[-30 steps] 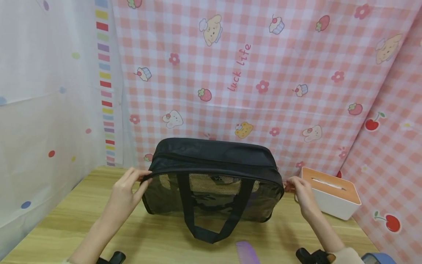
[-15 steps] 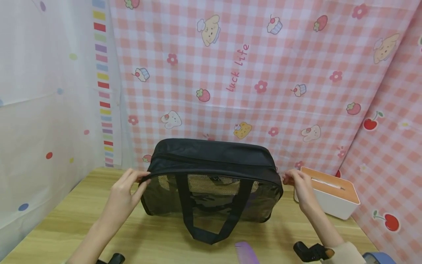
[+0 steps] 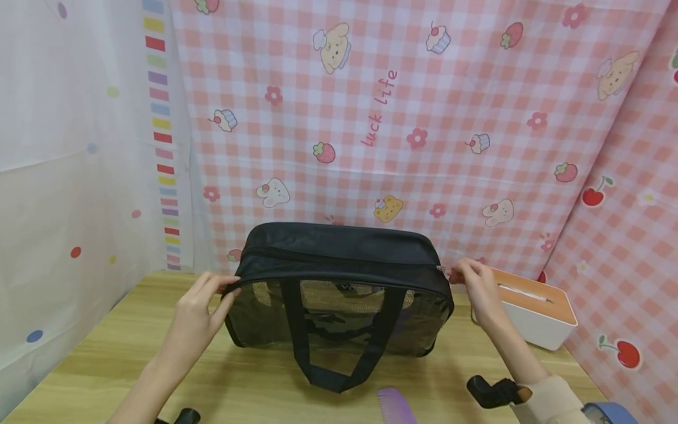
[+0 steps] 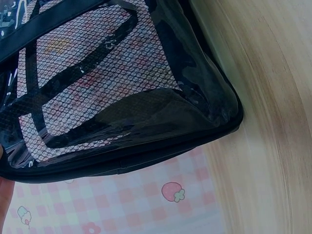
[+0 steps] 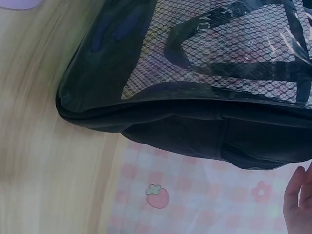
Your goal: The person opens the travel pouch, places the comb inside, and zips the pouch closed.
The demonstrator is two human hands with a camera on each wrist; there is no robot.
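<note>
A black handbag [image 3: 339, 244] with a see-through dark front stands upright on the wooden table, its strap handle [image 3: 339, 378] hanging forward. My left hand [image 3: 197, 306] pinches the upper left corner between thumb and fingers. At the opposite end, my right hand [image 3: 479, 291] pinches a small zipper pull [image 3: 444, 270] at the end of the top zipper. A mesh panel [image 4: 107, 48] shows through the clear side in the left wrist view. In the right wrist view, the right fingertips [image 5: 294, 187] are beside the black top edge.
Right of the bag stands a white tissue box [image 3: 551, 327] with an orange lid. A purple comb [image 3: 396, 406] lies in front of the bag. At the lower right corner is a blue-rimmed object [image 3: 609, 412], partly cut off. A pink checked curtain [image 3: 328, 106] hangs behind.
My right hand has moved slightly up and inward from beside the bag's right end to the zipper pull. The left hand keeps its hold on the corner, and the bag stays in place.
</note>
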